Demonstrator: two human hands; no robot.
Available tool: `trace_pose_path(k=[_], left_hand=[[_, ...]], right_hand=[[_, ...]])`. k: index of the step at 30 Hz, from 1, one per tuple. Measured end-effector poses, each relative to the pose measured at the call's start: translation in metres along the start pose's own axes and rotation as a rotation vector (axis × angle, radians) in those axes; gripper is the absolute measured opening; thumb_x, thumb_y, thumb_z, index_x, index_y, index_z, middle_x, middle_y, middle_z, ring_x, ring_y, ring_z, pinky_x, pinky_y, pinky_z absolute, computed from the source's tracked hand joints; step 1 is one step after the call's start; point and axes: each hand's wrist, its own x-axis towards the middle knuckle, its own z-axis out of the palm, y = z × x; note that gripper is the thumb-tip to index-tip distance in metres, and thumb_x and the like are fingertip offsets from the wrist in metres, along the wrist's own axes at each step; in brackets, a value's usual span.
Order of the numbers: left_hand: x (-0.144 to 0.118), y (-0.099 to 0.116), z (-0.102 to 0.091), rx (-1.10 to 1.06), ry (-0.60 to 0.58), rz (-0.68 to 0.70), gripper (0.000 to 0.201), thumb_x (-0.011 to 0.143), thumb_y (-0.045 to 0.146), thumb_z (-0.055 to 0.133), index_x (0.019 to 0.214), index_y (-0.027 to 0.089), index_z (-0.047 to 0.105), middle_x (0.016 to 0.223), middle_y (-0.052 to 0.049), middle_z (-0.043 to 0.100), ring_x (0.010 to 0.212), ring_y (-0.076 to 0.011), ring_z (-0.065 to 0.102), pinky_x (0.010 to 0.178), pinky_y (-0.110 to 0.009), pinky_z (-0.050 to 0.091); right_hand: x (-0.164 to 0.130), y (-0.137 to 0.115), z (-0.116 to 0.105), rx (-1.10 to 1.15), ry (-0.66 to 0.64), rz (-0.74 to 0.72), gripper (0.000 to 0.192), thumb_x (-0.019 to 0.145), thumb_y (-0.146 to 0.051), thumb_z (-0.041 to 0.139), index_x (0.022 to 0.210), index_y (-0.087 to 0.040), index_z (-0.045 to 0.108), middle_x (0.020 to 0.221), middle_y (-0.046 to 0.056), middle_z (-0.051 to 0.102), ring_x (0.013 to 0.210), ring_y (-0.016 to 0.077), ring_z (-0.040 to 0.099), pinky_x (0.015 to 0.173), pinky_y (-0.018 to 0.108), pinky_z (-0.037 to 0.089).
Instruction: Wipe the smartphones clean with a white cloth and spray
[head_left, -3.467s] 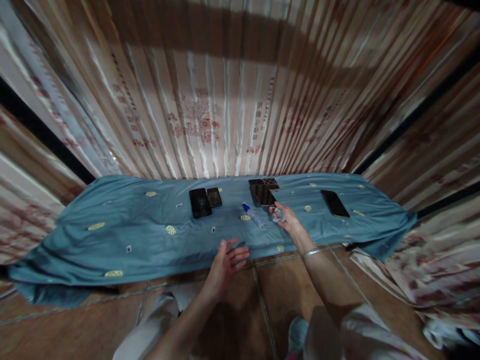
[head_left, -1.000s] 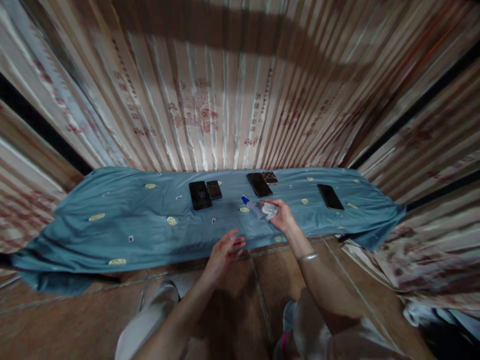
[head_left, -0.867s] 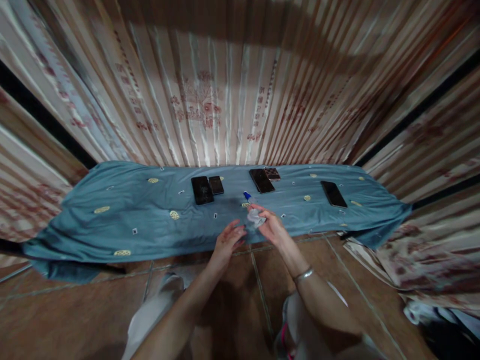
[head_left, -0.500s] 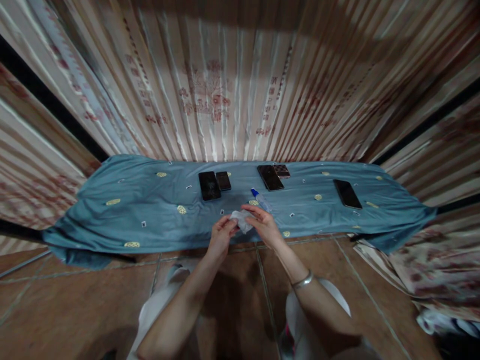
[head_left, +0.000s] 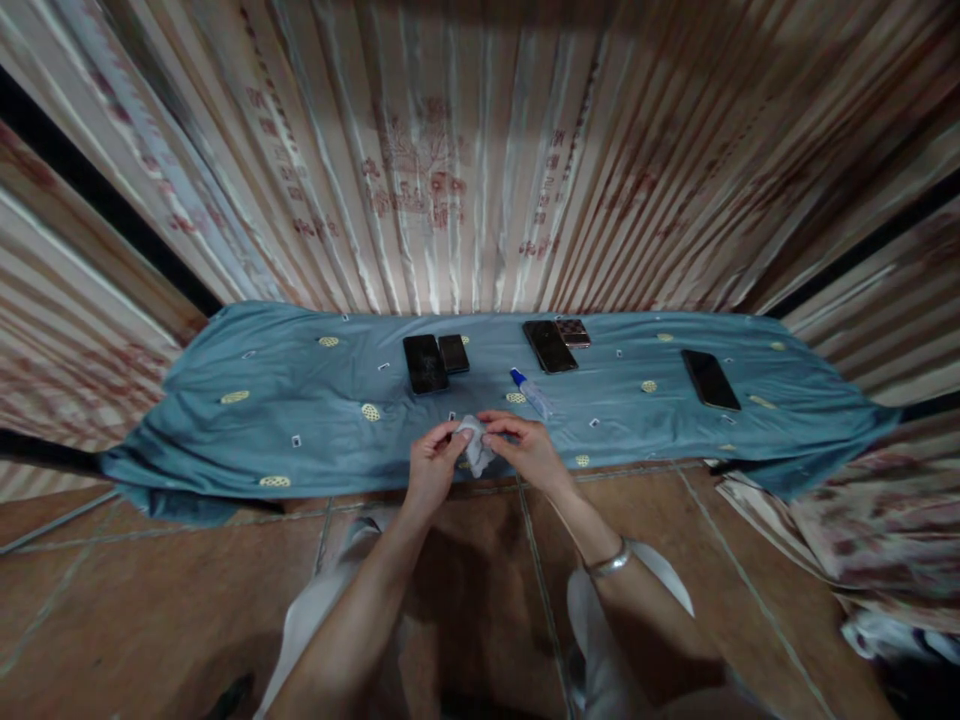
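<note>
A crumpled pale grey-white cloth or tissue (head_left: 476, 452) is pinched between my two hands, above the front edge of the blue-covered table. My left hand (head_left: 435, 462) is closed on its left side, thumb and fingers together. On the other side my right hand (head_left: 526, 452) grips it, index finger bent over the top. Just beyond the right hand lies a clear spray bottle (head_left: 535, 396) with a blue cap. Past my hands, a black phone (head_left: 425, 364) rests beside a smaller dark device (head_left: 453, 353).
Another black phone (head_left: 551, 347) lies against a small checkered case (head_left: 574, 333) at the back. Farther right is a third phone (head_left: 711, 380). The blue patterned cloth (head_left: 322, 400) drapes over the table. Curtains (head_left: 465, 200) hang close behind and at both sides.
The crumpled cloth has been turned and bunched, now hanging lower between my fingers. My hands shifted slightly left. The whole view has moved a little, with the table things appearing farther right.
</note>
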Motion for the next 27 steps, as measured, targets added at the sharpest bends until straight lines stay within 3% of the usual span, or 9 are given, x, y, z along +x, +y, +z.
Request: trace_pose_path(k=[6,11,14,19,24,27], left_hand=[[-0.005,-0.001,0.002,-0.049,-0.034,-0.096,0.039,0.048,0.039,0.088,0.076,0.018,0.072,0.062,0.002,0.070,0.057,-0.0118,0.059,0.058,-0.023,0.046],[-0.016,-0.001,0.006,-0.179,-0.219,-0.282,0.049,0.048,0.034,0.090,0.089,0.014,0.073,0.074,-0.005,0.075,0.065,-0.0148,0.066,0.070,-0.028,0.050],[-0.020,-0.001,0.007,-0.186,-0.245,-0.297,0.042,0.047,0.025,0.090,0.084,0.012,0.075,0.076,-0.006,0.075,0.068,-0.0154,0.066,0.073,-0.028,0.048],[-0.017,-0.003,0.005,-0.273,-0.122,-0.318,0.041,0.045,0.018,0.088,0.083,0.015,0.072,0.077,-0.003,0.074,0.071,-0.0160,0.067,0.076,-0.031,0.051],[-0.012,-0.006,0.004,-0.299,-0.032,-0.247,0.043,0.042,0.018,0.088,0.080,0.016,0.067,0.074,0.000,0.073,0.069,-0.0152,0.067,0.072,-0.031,0.053],[-0.012,-0.006,0.005,-0.305,-0.012,-0.239,0.041,0.041,0.016,0.088,0.076,0.016,0.066,0.069,0.002,0.071,0.064,-0.0128,0.065,0.069,-0.028,0.052]], right_hand=[[0.003,0.008,-0.010,0.110,0.094,0.083,0.027,0.065,-0.046,0.080,0.075,-0.022,0.074,0.087,0.004,0.075,0.079,0.0208,0.067,0.074,0.034,0.054],[0.000,0.008,-0.015,0.180,0.127,0.152,0.035,0.063,-0.052,0.080,0.082,-0.022,0.076,0.080,0.004,0.074,0.070,0.0194,0.066,0.063,0.031,0.052],[-0.002,0.005,-0.017,0.205,0.125,0.159,0.037,0.062,-0.048,0.082,0.088,-0.023,0.076,0.082,0.003,0.074,0.075,0.0187,0.066,0.070,0.031,0.052],[-0.002,0.006,-0.022,0.211,0.150,0.152,0.044,0.060,-0.041,0.084,0.099,-0.024,0.072,0.101,0.005,0.073,0.097,0.0231,0.067,0.088,0.036,0.052],[-0.009,0.001,-0.017,-0.126,0.249,-0.093,0.030,0.079,-0.046,0.069,0.098,-0.024,0.071,0.129,0.010,0.062,0.123,0.0265,0.055,0.102,0.042,0.045],[-0.018,-0.005,-0.007,-0.325,0.147,-0.195,0.020,0.081,-0.040,0.068,0.093,-0.024,0.073,0.128,0.010,0.063,0.121,0.0252,0.057,0.105,0.042,0.042]])
